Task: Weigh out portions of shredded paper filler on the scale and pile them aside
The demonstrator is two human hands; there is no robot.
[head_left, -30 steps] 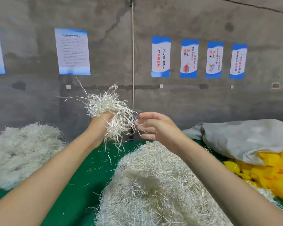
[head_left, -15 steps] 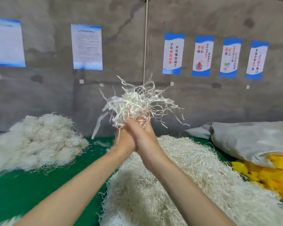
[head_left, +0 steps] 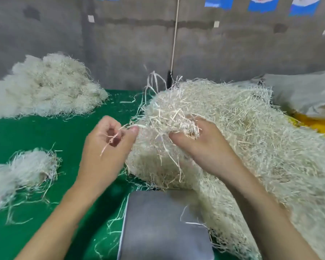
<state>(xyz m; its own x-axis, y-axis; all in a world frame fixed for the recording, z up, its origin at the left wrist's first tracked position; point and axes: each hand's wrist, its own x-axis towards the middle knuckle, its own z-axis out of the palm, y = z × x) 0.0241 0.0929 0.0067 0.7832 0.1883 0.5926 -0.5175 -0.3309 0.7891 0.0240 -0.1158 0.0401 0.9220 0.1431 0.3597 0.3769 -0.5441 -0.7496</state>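
Observation:
A large heap of cream shredded paper [head_left: 242, 132] covers the right half of the green table. My right hand [head_left: 199, 141] is dug into its near left side, fingers curled round a clump of shreds. My left hand [head_left: 109, 141] hovers just left of the heap, pinching a few thin strands between thumb and fingers. The grey metal scale pan [head_left: 161, 226] sits below both hands at the near edge, bare except for one or two stray strands; the heap overlaps its right side.
A second pile of filler [head_left: 45, 87] lies at the far left by the concrete wall, and a smaller pile [head_left: 21, 169] at the near left. Loose strands litter the green tabletop [head_left: 45, 132]. A grey sack [head_left: 304, 91] with yellow material [head_left: 317, 124] lies far right.
Both hands came down from chest height, where they held a handful of shreds together, to the big heap. The camera tilted down, bringing the scale pan into view.

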